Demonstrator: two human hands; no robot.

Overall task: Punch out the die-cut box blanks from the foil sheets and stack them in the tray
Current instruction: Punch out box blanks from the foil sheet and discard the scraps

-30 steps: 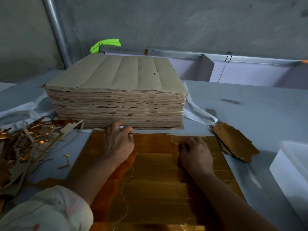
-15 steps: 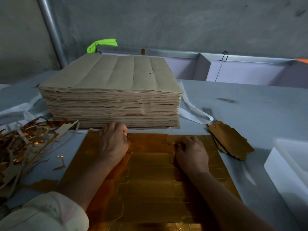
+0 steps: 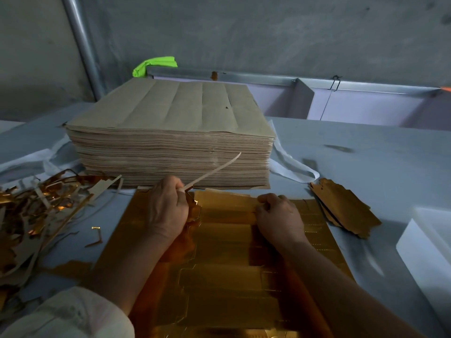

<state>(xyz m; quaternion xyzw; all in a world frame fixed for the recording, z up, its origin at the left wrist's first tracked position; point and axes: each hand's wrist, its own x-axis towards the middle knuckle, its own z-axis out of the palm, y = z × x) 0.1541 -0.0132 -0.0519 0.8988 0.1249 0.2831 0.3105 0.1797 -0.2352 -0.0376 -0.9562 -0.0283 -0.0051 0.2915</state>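
One glossy gold foil sheet (image 3: 219, 276) lies flat under both hands. The left hand (image 3: 168, 208) pinches one thin, pale strip (image 3: 214, 168) that curves upward. The right hand (image 3: 278, 213) curls its fingers onto the sheet's far edge. To its right lie one small pile of jagged gold blanks (image 3: 341, 206) and one smooth white tray (image 3: 427, 245).

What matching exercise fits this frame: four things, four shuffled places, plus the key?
Things
1. thin pale cardboard strip
2. tall stack of brown paper sheets
3. small pile of punched gold blanks
4. heap of gold and brown scrap trimmings

Places
A. lying just right of the gold foil sheet
B. pinched in the left hand
C. at the left edge of the view
D. beyond the gold foil sheet's far edge

Pairs: 1-B, 2-D, 3-A, 4-C.
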